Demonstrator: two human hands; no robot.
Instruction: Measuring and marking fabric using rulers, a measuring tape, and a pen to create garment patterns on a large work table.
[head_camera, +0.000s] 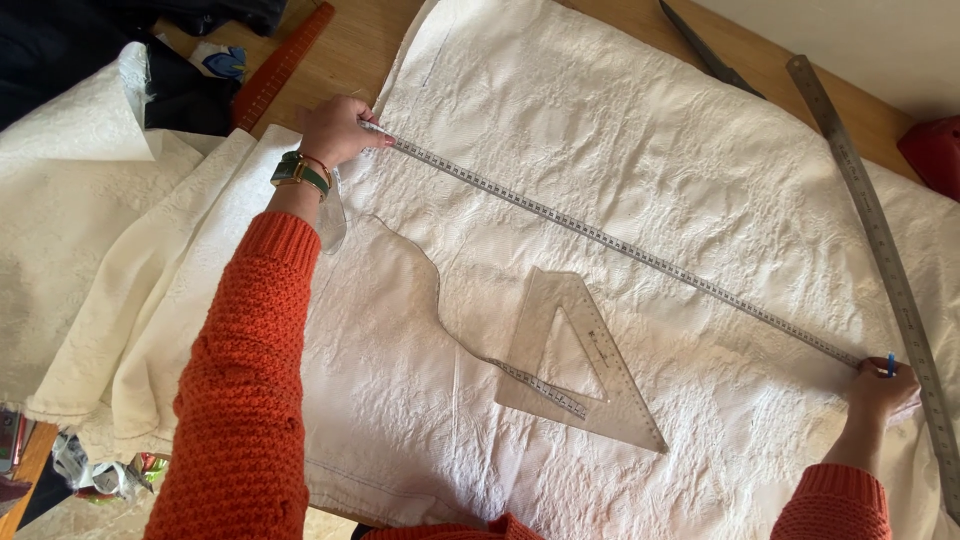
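A measuring tape (610, 240) lies stretched in a diagonal line over white textured fabric (620, 130) on a wooden table. My left hand (335, 130) pins the tape's far end at the fabric's upper left edge. My right hand (882, 392) presses the other end down at the lower right, with a small blue marker tip (890, 364) showing between the fingers. Both arms wear orange knitted sleeves, and a green watch sits on the left wrist. A clear plastic set square (580, 365) rests on the fabric between my arms, beside a transparent curved ruler (420, 275).
A long metal ruler (880, 240) lies along the right side of the fabric. A reddish-brown ruler (283, 62) and dark cloth (60, 40) sit at the upper left. More cream fabric (80, 240) is folded at the left. Dark scissors (710, 50) lie at the top, a red object (935, 150) at the right edge.
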